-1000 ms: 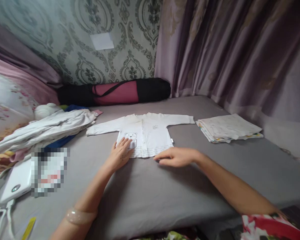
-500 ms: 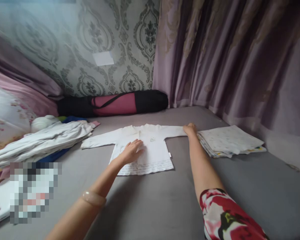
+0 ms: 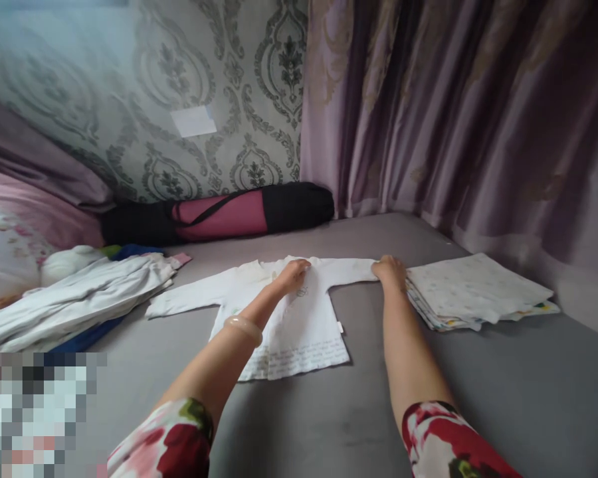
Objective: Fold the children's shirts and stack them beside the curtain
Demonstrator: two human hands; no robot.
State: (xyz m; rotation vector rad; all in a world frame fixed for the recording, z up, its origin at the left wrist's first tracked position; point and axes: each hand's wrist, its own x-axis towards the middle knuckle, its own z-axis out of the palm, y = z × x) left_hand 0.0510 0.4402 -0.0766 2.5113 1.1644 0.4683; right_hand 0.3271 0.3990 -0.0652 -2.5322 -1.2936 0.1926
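Left hand (image 3: pixel 293 275) now higher on white shirt (image 3: pixel 306 328), grip unclear

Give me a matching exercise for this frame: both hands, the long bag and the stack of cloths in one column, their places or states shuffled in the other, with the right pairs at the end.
1. Left hand
2. Right hand
3. Long bag
4. Stack of cloths

A. At the end of a sleeve
B. Folded in flat layers on the grey sheet
C. At the upper front of the white shirt
D. Lying along the patterned wall

Right pairs: 1-C, 2-A, 3-D, 4-B
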